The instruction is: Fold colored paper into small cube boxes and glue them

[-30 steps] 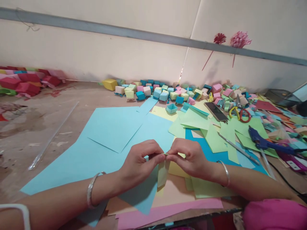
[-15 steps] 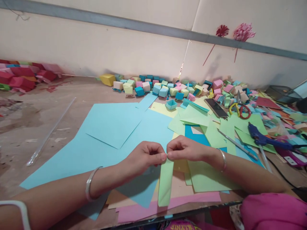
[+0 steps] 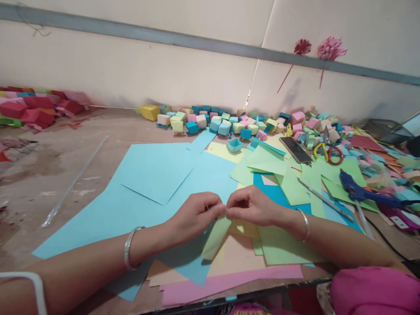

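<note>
A pale green paper strip (image 3: 216,238) hangs at a slant from the fingertips of my two hands, its lower end toward the lower left. My left hand (image 3: 200,215) pinches the upper end between thumb and forefinger. Close against it, my right hand (image 3: 251,205) is also closed in a pinch at the strip's top edge; its fingertips partly hide the paper. Beneath them lie large light blue sheets (image 3: 154,175), a green sheet (image 3: 288,247) and a pink strip (image 3: 229,282) near the table's front edge.
Many small folded paper boxes (image 3: 215,126) line the wall, with red ones (image 3: 36,111) at the far left. To the right lie a phone (image 3: 295,149), scissors (image 3: 328,154), a craft knife (image 3: 326,200) and a blue glue gun (image 3: 361,188). A clear stick (image 3: 75,181) lies left.
The green strip has swung from hanging nearly straight down to slanting toward the lower left. Both hands stay together in almost the same place.
</note>
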{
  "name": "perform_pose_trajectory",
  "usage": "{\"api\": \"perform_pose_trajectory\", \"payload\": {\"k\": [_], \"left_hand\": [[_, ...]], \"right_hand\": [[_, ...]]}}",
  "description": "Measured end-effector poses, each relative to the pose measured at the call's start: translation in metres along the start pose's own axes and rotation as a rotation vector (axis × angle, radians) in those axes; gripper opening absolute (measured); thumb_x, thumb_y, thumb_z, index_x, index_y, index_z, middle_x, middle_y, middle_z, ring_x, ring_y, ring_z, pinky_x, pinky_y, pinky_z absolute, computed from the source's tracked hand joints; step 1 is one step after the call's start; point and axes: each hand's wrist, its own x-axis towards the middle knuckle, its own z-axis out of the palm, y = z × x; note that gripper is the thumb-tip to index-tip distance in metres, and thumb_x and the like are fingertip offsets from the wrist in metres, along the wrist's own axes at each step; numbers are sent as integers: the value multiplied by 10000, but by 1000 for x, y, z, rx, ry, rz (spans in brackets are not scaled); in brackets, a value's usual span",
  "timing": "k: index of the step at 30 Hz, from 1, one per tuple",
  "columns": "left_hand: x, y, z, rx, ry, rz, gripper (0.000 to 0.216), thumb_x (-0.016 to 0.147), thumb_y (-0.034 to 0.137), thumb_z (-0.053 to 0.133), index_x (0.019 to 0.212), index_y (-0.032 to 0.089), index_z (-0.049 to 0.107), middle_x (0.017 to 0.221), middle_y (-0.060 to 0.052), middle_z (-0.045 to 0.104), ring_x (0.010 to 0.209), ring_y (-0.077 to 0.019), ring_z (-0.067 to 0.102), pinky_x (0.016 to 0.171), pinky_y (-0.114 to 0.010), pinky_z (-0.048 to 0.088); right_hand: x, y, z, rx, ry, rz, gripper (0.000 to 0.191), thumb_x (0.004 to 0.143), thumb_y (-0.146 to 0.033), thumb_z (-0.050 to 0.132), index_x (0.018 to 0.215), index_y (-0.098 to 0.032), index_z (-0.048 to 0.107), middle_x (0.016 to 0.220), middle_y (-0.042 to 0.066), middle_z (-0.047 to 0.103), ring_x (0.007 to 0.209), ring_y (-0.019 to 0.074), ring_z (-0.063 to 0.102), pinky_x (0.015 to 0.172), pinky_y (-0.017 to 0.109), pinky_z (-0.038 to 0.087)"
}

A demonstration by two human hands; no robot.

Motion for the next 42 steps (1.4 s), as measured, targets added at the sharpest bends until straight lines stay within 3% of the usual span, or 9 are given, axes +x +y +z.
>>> {"api": "perform_pose_trajectory", "payload": {"k": [6, 8, 10, 13, 18, 22, 30, 35, 42], "left_hand": [[15, -23, -15, -524, 428, -196, 289, 846, 405, 535, 936, 152, 641, 805, -49, 631, 629, -129, 571, 564, -251, 483], [17, -23, -15, -581, 402, -241, 286, 772, 338, 644, 979, 140, 645, 830, -61, 647, 600, -112, 568, 540, -236, 477], [15, -17, -10, -558, 255, -259, 335, 723, 311, 710, 1003, 133, 662, 835, -83, 665, 701, -147, 609, 559, -238, 489], [7, -5, 0, -502, 157, -213, 326, 672, 305, 748, 958, 157, 694, 765, -39, 660, 620, -132, 586, 515, -236, 465], [1, 0, 6, -442, 311, -142, 253, 664, 305, 764, 872, 177, 699, 802, -20, 653, 589, -94, 536, 492, -204, 414], [3, -4, 6, -412, 261, -106, 194, 753, 350, 690, 737, 157, 681, 600, 21, 558, 476, -65, 439, 431, -185, 365], [1, -4, 9, -371, 243, -13, 119, 794, 272, 620, 756, 162, 647, 618, 16, 590, 529, -82, 534, 455, -166, 437], [-1, -10, 9, -388, 243, -90, 139, 783, 286, 641, 729, 158, 635, 475, 57, 533, 358, -51, 460, 342, -146, 340], [-3, -7, 10, -467, 244, -9, 96, 803, 242, 622, 809, 147, 637, 609, -6, 668, 534, -126, 649, 442, -191, 505]], "right_hand": [[4, 2, -4, 161, 558, -21, 114, 752, -254, 651, 685, -164, 635, 577, 3, 638, 519, 105, 551, 478, 215, 434], [6, 5, -2, 284, 650, -81, 121, 758, -281, 666, 746, -170, 620, 637, 26, 685, 556, 128, 610, 505, 233, 487], [7, 7, 3, 356, 627, -113, 136, 762, -292, 678, 774, -175, 609, 692, 38, 705, 611, 146, 650, 549, 254, 530], [6, 9, 15, 329, 548, -166, 129, 771, -299, 679, 771, -182, 626, 726, 35, 693, 669, 151, 661, 592, 267, 552], [2, 8, 26, 112, 521, -296, 102, 795, -259, 657, 728, -183, 648, 814, 56, 681, 784, 156, 634, 645, 272, 523], [1, 9, 25, -84, 508, -289, 93, 776, -217, 645, 695, -180, 619, 706, 13, 619, 672, 126, 559, 597, 250, 457], [0, 11, 25, -392, 432, -333, 220, 848, -187, 515, 640, -164, 585, 587, 1, 559, 562, 101, 457, 560, 249, 314], [0, 19, 25, -506, 423, -414, 252, 880, -233, 514, 650, -167, 592, 559, -5, 534, 562, 104, 430, 569, 251, 285], [5, 26, 21, -656, 436, -506, 284, 894, -245, 530, 624, -174, 582, 524, -11, 522, 541, 111, 444, 546, 255, 291]]}}
